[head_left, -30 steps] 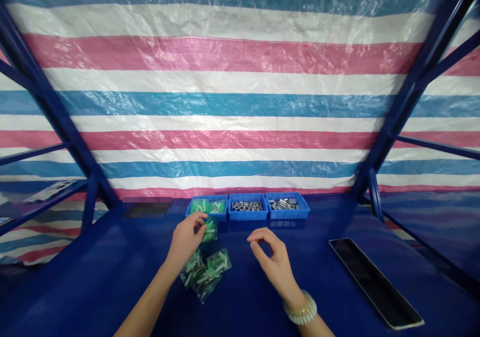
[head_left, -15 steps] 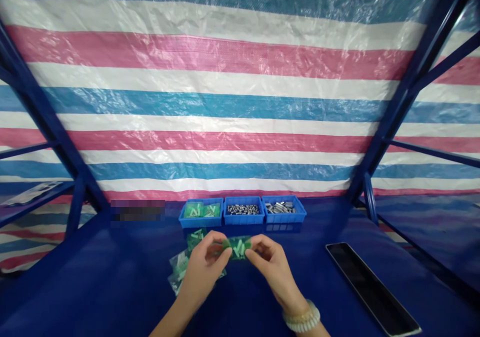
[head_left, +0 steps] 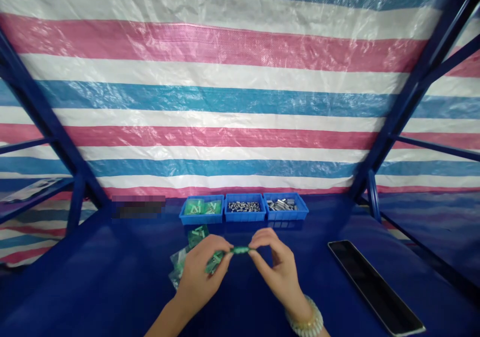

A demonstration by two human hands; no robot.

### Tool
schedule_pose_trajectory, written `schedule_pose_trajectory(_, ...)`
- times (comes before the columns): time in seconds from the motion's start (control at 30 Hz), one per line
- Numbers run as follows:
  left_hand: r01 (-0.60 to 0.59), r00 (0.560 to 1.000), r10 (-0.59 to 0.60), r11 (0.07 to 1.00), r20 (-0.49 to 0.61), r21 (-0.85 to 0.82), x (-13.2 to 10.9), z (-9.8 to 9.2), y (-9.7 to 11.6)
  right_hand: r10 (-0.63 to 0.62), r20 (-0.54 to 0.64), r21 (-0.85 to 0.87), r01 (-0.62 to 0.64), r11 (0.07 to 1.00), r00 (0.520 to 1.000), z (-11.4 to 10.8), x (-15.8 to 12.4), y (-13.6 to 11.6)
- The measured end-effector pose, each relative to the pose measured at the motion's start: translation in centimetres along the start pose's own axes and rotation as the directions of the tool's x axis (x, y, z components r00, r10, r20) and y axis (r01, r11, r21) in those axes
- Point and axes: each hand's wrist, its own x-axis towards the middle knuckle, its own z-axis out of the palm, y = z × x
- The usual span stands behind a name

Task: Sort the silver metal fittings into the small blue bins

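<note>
My left hand (head_left: 200, 272) and my right hand (head_left: 275, 264) together pinch one small green plastic bag (head_left: 236, 251) of white parts, stretched between their fingertips above the blue table (head_left: 93, 287). Several more green bags (head_left: 183, 259) lie on the table under and left of my left hand. At the back stand three small blue bins: the left bin (head_left: 201, 211) holds green bags, the middle bin (head_left: 245, 208) small dark metal parts, and the right bin (head_left: 285, 206) silvery metal parts.
A long dark tray (head_left: 375, 287) lies at the right on the table. Blue frame posts (head_left: 397, 122) rise at both sides. A striped pink, white and blue tarp (head_left: 232, 102) closes off the back. A bracelet sits on my right wrist (head_left: 305, 322).
My left hand lifted a green bag from near the left bin and brought it to the middle. My right hand came in and took its other end; the bag is now turned edge-on.
</note>
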Motion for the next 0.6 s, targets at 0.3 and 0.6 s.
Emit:
schedule_pose_trajectory(0.3,0.578,0.811,-0.584,0.806,-0.011,-0.128,6.5,-2.9,-6.2,0.375,0.058,0.177,-0.380,0.908,0.925,0.1,0.1,0.2)
schedule_pose_trajectory(0.6,0.524,0.796,-0.606,0.679,-0.010,0.515,10.7,-1.9,-12.7,0.404,0.033,0.226,-0.401,0.888,0.914,0.0,0.2,1.1)
